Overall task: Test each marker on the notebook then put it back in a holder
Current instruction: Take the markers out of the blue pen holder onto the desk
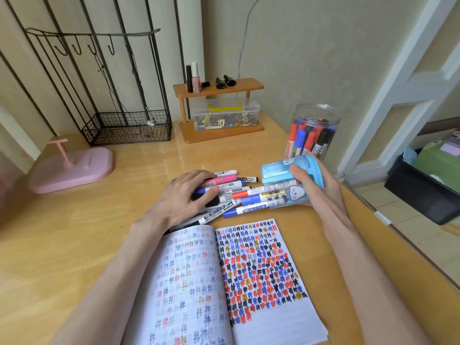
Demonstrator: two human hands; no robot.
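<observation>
An open notebook [249, 282] lies on the wooden desk, its pages covered in coloured marker marks. Beyond it is a loose pile of whiteboard markers [239, 192] in pink, blue, red and black. My left hand [184, 195] rests on the pile's left side, fingers curled over the pink and blue markers. My right hand [316, 185] grips a blue holder with cat pictures [281, 175], tipped on its side with markers sticking out of its mouth towards the pile. A clear round jar [315, 130] holding several upright markers stands behind the blue holder.
A wooden two-tier shelf [219, 110] with bottles and a box of clips stands at the back. A black wire basket [127, 128] and a pink stand [72, 168] sit at the left. The desk's right edge [388, 235] drops to the floor.
</observation>
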